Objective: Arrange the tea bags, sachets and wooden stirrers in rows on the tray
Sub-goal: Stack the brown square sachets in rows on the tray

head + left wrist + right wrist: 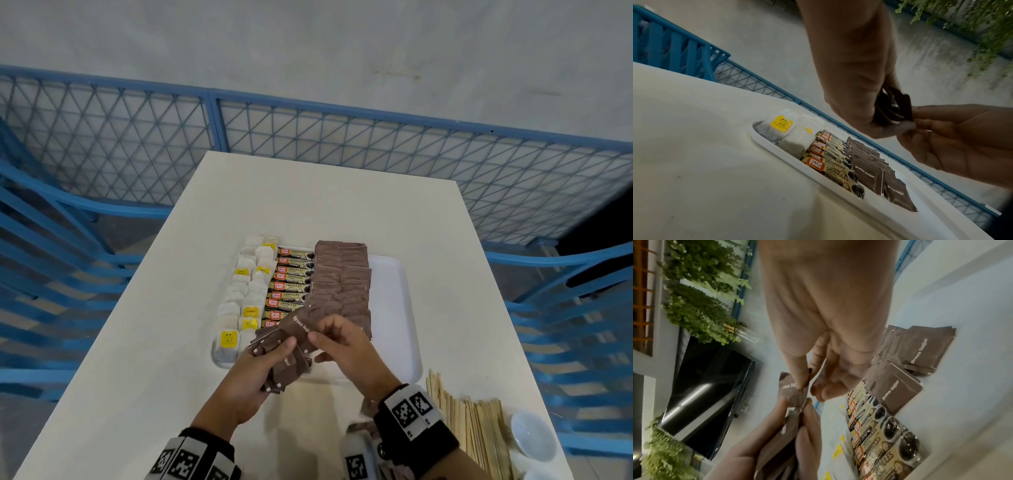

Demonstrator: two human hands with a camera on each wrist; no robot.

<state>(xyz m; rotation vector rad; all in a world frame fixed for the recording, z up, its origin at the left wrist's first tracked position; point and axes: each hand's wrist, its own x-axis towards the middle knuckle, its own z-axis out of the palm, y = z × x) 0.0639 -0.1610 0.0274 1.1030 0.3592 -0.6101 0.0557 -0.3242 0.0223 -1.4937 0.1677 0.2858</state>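
While the left hand [255, 371] grips a sachet stack [286, 368] (long axes toward the tray [394, 308]), the right hand [346, 346] pinches its top one.

Near tray [394, 274] edge hidden behind hands; wooden stirrers [472, 425] partly behind right wrist, cut by frame bottom.

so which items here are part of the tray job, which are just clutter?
Job:
tray
tea bags
coffee sachets
brown sugar sachets
wooden stirrers

Clutter:
white cup
blue chairs
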